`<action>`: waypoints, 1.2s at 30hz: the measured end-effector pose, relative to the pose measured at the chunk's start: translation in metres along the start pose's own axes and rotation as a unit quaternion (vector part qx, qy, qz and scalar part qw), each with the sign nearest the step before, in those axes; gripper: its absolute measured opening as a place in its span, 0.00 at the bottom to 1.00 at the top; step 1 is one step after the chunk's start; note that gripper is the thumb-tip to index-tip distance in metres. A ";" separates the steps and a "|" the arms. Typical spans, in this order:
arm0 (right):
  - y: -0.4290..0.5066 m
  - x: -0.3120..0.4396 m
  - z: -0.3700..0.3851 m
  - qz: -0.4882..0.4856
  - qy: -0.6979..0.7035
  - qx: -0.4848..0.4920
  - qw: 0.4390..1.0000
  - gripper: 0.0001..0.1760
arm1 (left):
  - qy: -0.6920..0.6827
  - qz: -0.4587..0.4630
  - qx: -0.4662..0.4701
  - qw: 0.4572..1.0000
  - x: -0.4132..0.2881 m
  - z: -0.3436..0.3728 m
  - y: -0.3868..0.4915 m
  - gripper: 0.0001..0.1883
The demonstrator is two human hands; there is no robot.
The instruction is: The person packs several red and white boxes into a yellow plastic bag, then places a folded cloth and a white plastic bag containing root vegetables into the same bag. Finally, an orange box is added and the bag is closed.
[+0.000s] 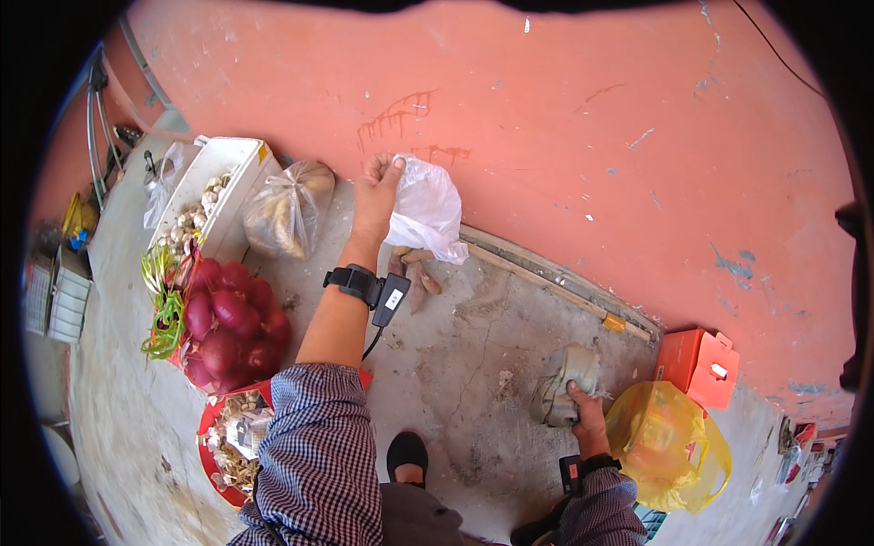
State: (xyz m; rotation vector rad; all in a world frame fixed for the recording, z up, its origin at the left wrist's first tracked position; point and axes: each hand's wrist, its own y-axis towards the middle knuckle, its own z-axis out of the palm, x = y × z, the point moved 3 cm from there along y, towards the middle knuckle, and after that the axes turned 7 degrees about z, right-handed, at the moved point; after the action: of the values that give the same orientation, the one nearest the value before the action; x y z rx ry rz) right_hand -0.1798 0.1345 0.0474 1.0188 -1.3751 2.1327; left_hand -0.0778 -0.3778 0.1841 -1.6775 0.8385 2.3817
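Note:
My left hand [379, 191] pinches the upper edge of a thin white plastic bag [427, 205], which hangs in front of the pink wall. Partly behind the bag, a few sweet potatoes [418, 283] lie on the concrete floor. Low on the right, my right hand [587, 413] grips a bunched greyish woven sack [567, 385] with frayed threads. A yellow plastic bag [655, 443] sits just to the right of that hand; its contents are blurred by the plastic.
On the left are a white foam box [235, 205] of garlic bulbs, a tied clear bag [290, 215], red onions [232, 321] and a red basin [205, 437] with dry skins. Wooden strips [546, 280] run along the wall [512, 136]. A red carton [696, 365] stands right.

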 end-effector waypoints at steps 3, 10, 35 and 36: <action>0.000 0.003 0.001 -0.015 0.001 0.003 1.000 0.24 | -0.151 0.012 -0.013 0.988 -0.016 0.007 0.008 0.04; -0.002 0.006 0.007 -0.014 -0.005 0.000 1.000 0.25 | -0.191 -0.201 0.023 0.961 0.010 0.024 -0.022 0.16; 0.048 0.000 0.090 -0.001 -0.152 -0.013 0.988 0.31 | 0.185 -0.184 0.399 0.879 0.122 0.022 -0.207 0.83; 0.049 -0.001 0.095 -0.010 -0.146 -0.007 0.989 0.31 | 0.199 -0.168 0.388 0.884 0.122 0.030 -0.214 0.81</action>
State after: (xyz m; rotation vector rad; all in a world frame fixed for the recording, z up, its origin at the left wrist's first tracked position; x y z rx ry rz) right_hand -0.1778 0.0279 0.0403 1.3751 -1.5002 2.0153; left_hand -0.0662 -0.2098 0.0019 -1.7427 1.2156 1.2173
